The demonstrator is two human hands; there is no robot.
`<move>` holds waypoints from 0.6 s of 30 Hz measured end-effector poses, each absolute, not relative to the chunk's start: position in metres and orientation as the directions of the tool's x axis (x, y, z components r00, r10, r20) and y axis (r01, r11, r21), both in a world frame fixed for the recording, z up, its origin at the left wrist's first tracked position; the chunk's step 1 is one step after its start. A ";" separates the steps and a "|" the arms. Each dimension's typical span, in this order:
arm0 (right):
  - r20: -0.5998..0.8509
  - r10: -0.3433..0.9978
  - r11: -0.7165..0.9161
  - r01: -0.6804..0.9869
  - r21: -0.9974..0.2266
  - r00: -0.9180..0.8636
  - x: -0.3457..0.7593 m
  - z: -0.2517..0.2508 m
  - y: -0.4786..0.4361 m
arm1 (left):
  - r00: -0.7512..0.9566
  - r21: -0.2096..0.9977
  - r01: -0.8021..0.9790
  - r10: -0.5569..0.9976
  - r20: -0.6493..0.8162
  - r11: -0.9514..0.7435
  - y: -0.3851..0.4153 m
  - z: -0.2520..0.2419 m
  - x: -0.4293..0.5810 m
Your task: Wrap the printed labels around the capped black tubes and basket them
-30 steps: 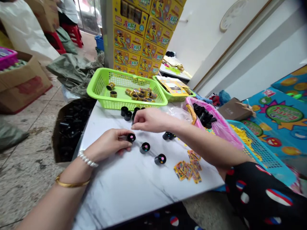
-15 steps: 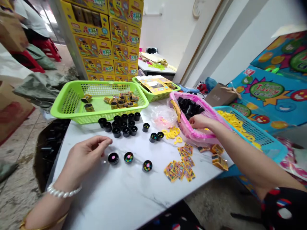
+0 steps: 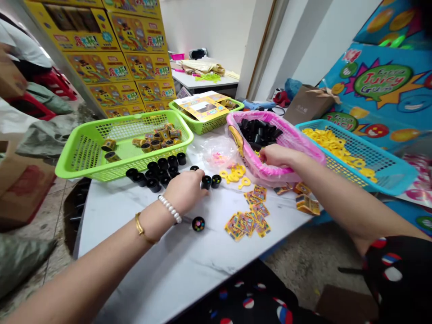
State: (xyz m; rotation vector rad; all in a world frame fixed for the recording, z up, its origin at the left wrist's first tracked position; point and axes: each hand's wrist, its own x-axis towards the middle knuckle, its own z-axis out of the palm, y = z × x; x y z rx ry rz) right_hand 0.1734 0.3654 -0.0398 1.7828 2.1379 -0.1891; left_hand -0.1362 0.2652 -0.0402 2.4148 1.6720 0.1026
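Note:
My left hand (image 3: 186,191) is over the table, finger and thumb around the near side of a small black cup (image 3: 206,182). Right beside that cup is another black cup (image 3: 216,181). A black cup with coloured beads and a pink piece (image 3: 198,223) stands below my left hand. Several black cups (image 3: 153,184) are grouped to its left. My right hand (image 3: 272,155) reaches into the pink basket (image 3: 290,139), fingers bent together at small yellow bits beside black parts (image 3: 259,132); its fingertips are partly hidden.
Green basket (image 3: 124,121) with yellow-wrapped cups at left; smaller green basket (image 3: 211,126) behind. Blue basket (image 3: 388,173) of yellow rings at right. Yellow rings (image 3: 234,174), a clear bag (image 3: 216,150) and printed cards (image 3: 248,222) lie on the table (image 3: 151,270). Stacked yellow boxes (image 3: 131,67) behind.
My left hand has moved right and forward, from beside the front cups to the small black cups. My right hand stays in the pink basket. The view has shifted.

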 end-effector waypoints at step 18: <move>-0.181 0.978 0.122 0.990 0.068 -0.108 0.195 -0.037 0.371 | 0.110 0.436 0.888 0.988 0.107 -0.146 0.244 -0.018 -0.153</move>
